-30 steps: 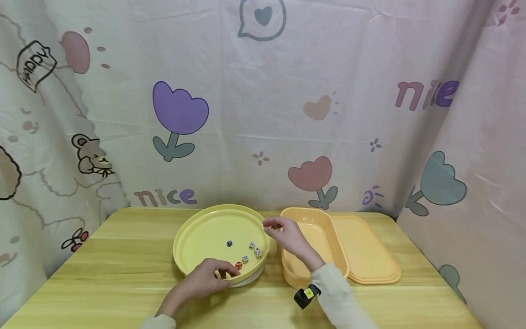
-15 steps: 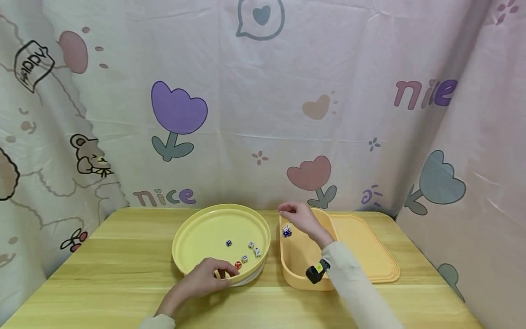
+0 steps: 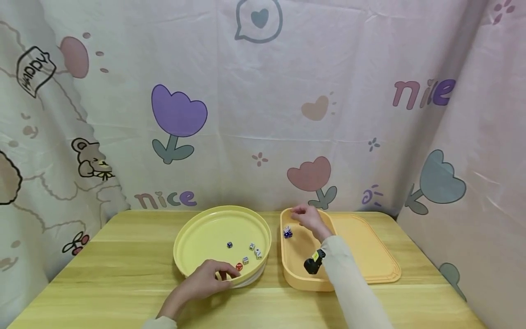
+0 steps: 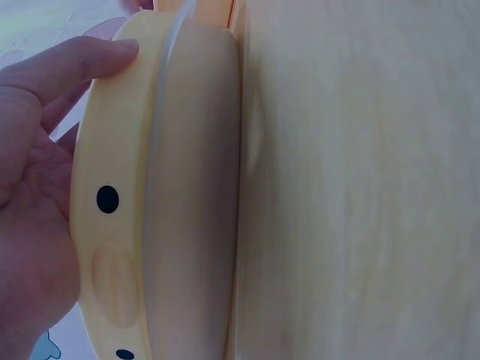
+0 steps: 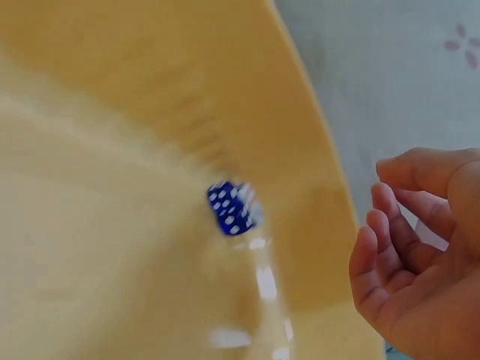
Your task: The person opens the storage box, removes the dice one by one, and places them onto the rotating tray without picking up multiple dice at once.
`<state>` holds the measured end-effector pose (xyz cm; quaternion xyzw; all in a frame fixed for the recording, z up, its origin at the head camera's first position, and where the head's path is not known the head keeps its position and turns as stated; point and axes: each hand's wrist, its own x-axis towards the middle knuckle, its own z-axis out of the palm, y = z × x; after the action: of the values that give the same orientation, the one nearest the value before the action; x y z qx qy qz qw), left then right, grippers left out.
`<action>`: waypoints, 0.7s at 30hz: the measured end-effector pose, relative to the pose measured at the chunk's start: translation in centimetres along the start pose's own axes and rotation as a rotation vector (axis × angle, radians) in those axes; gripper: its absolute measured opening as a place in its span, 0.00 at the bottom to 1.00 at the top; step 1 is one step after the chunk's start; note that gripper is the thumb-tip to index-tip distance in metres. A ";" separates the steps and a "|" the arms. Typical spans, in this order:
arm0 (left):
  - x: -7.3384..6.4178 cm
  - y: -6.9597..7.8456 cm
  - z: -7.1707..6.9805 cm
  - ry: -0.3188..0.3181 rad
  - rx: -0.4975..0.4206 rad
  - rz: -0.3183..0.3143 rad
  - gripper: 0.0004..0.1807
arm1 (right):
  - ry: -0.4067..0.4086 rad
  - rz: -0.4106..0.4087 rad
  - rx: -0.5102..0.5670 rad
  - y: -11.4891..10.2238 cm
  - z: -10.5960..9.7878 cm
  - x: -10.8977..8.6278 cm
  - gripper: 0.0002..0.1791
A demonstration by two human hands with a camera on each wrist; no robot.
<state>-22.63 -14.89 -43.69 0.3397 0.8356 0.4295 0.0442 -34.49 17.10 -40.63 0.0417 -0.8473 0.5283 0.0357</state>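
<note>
My left hand (image 3: 207, 279) holds the near rim of a round yellow container (image 3: 205, 219), its thumb against the outer wall in the left wrist view. Inside the raised rim lie a dark blue die (image 3: 229, 245), a red die (image 3: 239, 266) and several white dice (image 3: 245, 260). Over the far end of the orange rectangular box (image 3: 306, 284) hovers my right hand (image 3: 309, 218). Its fingers are loosely bent with nothing between them in the right wrist view. Blue and white dice (image 5: 234, 208) sit close together in that box, near its left wall.
Partly behind the right sleeve, a flat orange lid (image 3: 365, 246) lies to the right of the box. Both containers stand on a wood-grain table (image 3: 102, 283). A printed curtain (image 3: 246, 114) hangs behind and at both sides.
My right hand has moved right and back from beside the round container to over the orange box. Blue and white dice have come into view in the box. The left hand keeps its place.
</note>
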 end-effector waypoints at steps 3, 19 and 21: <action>0.0 0.1 0.0 -0.003 -0.011 0.005 0.08 | -0.014 0.023 0.001 0.9 0.1 0.2 0.11; 0.0 0.0 0.1 0.002 0.008 0.005 0.08 | -0.036 0.065 -0.024 2.6 1.3 -0.2 0.11; -0.1 0.0 0.0 0.004 0.011 0.012 0.08 | -0.028 0.106 -0.008 2.9 1.5 -0.2 0.11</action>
<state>-22.56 -14.93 -43.66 0.3442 0.8359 0.4258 0.0380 -34.62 16.98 -43.88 0.0043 -0.8508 0.5254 -0.0041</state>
